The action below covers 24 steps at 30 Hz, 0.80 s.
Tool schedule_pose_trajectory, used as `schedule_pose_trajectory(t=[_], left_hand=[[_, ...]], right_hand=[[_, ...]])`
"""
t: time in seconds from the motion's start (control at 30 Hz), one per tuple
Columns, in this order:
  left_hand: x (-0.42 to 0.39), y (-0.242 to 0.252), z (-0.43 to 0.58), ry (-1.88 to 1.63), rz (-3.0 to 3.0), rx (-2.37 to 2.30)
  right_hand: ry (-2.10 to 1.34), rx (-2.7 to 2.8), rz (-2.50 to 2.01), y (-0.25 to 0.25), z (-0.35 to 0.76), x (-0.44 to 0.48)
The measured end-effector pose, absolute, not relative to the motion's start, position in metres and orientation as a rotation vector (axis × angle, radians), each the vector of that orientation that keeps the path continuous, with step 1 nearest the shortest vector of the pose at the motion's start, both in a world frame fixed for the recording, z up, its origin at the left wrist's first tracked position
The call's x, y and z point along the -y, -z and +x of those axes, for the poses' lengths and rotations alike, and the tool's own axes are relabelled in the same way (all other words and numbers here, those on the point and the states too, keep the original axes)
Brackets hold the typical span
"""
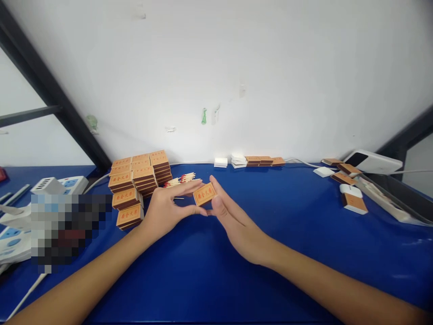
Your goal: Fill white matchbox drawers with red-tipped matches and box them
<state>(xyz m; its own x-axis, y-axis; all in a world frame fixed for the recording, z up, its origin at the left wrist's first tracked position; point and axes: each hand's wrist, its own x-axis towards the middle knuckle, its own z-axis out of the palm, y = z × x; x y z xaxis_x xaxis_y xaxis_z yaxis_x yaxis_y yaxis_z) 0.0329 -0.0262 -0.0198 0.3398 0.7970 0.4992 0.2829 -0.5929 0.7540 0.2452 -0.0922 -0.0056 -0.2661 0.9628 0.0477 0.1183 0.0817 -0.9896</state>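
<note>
Bare forearms (104, 266) reach over a blue tabletop (216, 289), where the right hand (238, 223) grasps an orange-labelled matchbox (204, 194) between thumb and fingers near the middle; the left hand (165, 205) curves around its other side, and whether it also grips cannot be told. Beyond the left hand, loose matches (184, 178) lie beside stacked matchboxes (142, 169), while a short matchbox row (259, 160) and white pieces (238, 161) sit near the wall (270, 67)
</note>
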Motion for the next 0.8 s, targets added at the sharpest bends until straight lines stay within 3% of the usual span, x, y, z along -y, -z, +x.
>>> schedule_pose_trajectory(t=[0.5, 0.8], left_hand=[[0.033, 0.010, 0.036, -1.229, 2.432, -0.741], [0.044, -0.037, -0.002, -1.118, 2.615, -1.189]], right_hand=[[-1.276, 1.668, -0.962, 0.011, 0.241, 0.096], [-0.828, 1.737, -1.118, 0.018, 0.259, 0.075]])
